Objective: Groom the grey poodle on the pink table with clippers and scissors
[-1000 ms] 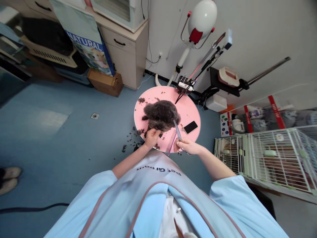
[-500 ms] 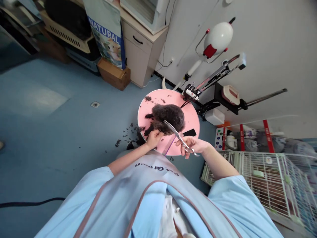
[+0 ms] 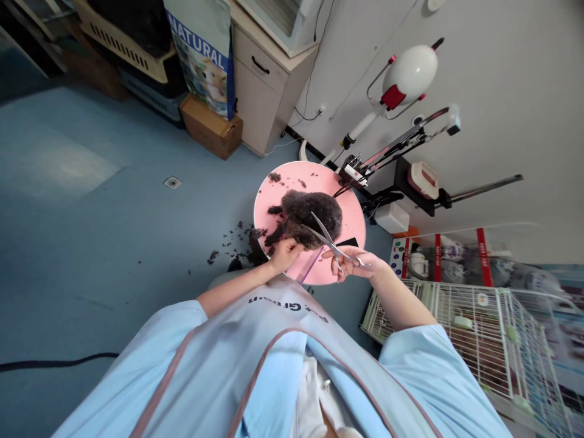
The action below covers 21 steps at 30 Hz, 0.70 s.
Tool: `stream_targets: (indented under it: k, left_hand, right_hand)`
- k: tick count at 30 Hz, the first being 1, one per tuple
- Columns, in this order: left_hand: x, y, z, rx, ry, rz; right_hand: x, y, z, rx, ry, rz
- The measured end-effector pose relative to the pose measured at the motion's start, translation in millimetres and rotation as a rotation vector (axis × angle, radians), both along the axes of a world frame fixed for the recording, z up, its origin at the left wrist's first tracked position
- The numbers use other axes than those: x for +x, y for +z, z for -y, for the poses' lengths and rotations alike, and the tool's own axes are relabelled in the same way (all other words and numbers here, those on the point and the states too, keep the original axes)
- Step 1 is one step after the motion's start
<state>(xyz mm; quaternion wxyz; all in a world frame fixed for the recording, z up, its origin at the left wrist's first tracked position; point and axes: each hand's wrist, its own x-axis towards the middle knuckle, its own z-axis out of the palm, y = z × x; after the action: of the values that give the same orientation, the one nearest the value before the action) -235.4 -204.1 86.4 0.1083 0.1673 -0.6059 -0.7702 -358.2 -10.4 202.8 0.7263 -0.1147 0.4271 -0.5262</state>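
Observation:
A small dark grey curly-coated dog (image 3: 317, 210) is on a round pink table (image 3: 269, 198), its dark legs toward the left. My left hand (image 3: 286, 254) is closed at the dog's near side; exactly which part its fingers grip is hidden. In my right hand (image 3: 358, 263) is a pair of long silver scissors (image 3: 329, 238), blades spread apart, tips over the dog's near flank. Between my hands, a slim purple strip, perhaps a comb (image 3: 311, 264), lies at the table's near edge. Partly behind my right hand is a black flat object (image 3: 349, 242).
Cut fur (image 3: 274, 177) is scattered on the table and more fur (image 3: 253, 249) lies on the floor at its left. A metal arm (image 3: 387, 146) and a white dryer (image 3: 413, 70) stand behind it. Wire cages (image 3: 479, 340) stand at the right; a cardboard box (image 3: 212, 128) sits by the cabinet.
The scissors' blades have opened; before, they were together. My left hand stays at the dog's near side. The whole view has shifted slightly.

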Motion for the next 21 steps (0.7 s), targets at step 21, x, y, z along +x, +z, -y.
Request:
stream_targets:
  k: [21]
  left_hand:
    - [-10,-15.2,16,0.227,-0.094,0.098]
  right_hand:
    - [72,-174.9,1,1.090,-0.150,-0.898]
